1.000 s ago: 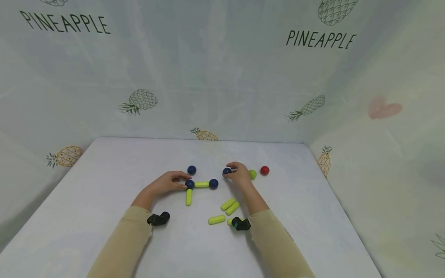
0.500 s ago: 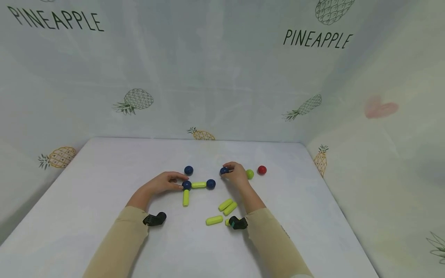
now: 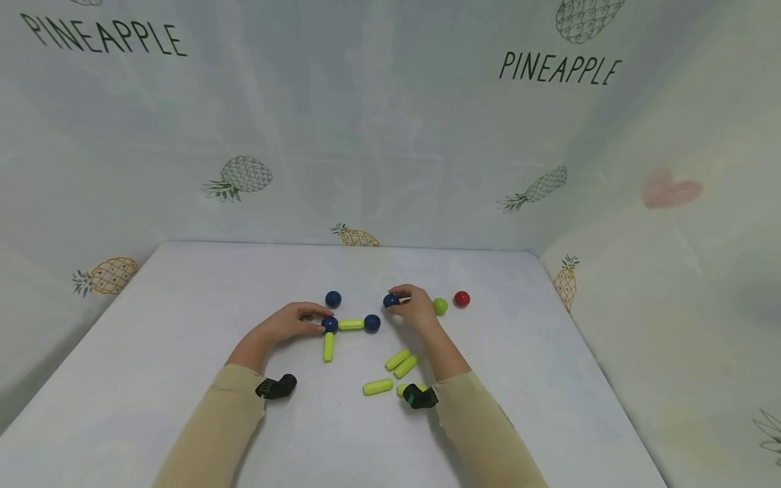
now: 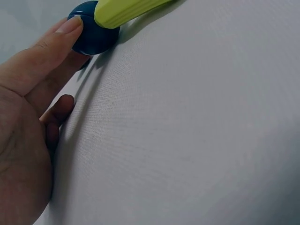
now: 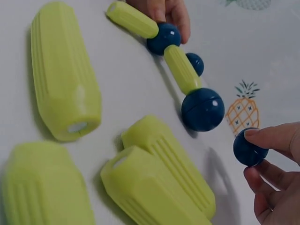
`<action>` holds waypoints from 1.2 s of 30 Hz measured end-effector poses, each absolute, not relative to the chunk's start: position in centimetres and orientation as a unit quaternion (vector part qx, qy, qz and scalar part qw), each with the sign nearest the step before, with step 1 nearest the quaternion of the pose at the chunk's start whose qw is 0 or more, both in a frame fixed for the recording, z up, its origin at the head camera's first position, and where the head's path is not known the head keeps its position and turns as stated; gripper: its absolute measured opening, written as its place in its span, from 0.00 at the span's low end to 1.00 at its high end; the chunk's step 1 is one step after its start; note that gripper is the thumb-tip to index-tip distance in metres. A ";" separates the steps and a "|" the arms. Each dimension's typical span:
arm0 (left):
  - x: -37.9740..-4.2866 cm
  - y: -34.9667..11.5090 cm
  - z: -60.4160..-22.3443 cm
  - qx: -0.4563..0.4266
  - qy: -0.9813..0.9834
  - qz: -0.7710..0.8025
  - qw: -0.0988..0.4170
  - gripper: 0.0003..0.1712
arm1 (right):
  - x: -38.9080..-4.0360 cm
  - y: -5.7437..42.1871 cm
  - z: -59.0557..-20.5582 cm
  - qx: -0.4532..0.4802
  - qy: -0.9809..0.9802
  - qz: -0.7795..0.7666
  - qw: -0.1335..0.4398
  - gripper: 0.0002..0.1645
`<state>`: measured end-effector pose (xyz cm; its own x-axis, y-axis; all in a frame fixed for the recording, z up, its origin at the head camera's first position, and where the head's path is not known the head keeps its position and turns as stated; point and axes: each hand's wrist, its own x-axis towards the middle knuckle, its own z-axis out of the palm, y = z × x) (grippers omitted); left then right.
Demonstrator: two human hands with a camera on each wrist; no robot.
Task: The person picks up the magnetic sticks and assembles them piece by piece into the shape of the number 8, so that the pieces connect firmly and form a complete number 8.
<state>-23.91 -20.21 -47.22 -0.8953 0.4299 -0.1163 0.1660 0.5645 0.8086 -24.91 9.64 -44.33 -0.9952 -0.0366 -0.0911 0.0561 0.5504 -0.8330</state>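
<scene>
On the worktop (image 3: 305,444), the left hand (image 3: 289,321) pinched the corner ball (image 3: 330,325) joining two lime rods (image 3: 328,348), the right hand (image 3: 417,306) a separate blue ball (image 3: 390,300) nearby, assembly apparently underway, alignment needed next.

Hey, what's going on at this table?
A person's left hand grips a blue ball joined to two yellow-green rods, one ending in a second blue ball. The right hand pinches a third blue ball. A fourth blue ball, a green ball and a red ball sit loose; four more rods lie nearby.
</scene>
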 end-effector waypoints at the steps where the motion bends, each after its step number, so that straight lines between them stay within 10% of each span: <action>1: -23.9 -20.2 -47.2 0.171 0.871 0.435 0.152 0.20 | -24.8 9.6 -44.2 0.002 0.879 -0.475 0.047 0.21; 36: -23.8 -20.1 -47.0 0.180 0.860 0.453 0.152 0.19 | -19.4 6.5 -42.7 -0.077 0.851 -0.513 0.084 0.19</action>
